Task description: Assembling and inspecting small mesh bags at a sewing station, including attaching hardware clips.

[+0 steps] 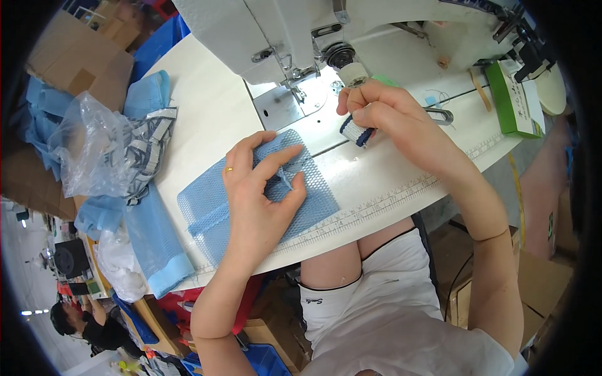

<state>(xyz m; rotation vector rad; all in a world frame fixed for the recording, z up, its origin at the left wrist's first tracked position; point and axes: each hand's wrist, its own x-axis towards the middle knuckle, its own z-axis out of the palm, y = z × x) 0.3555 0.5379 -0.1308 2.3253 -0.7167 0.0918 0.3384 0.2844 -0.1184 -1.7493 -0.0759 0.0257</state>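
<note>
My left hand (257,188) rests on a piece of light blue mesh fabric (313,188) lying on the sewing table. Its fingers are spread, with a gap between thumb and forefinger where a small fold of mesh stands up. To the right, my right hand (395,119) pinches a short folded strip of webbing (356,131), white with dark navy edges, just above the table. The sewing machine's needle area (304,94) is lit, beyond both hands. The strip and the mesh are apart.
A printed ruler (376,203) runs along the table's near edge. At left lie more blue mesh (153,232), a clear plastic bag (94,150) and grey-white strips (150,144). On the right are thread snips (439,115) and a green box (506,103). Another person (94,323) sits at far left.
</note>
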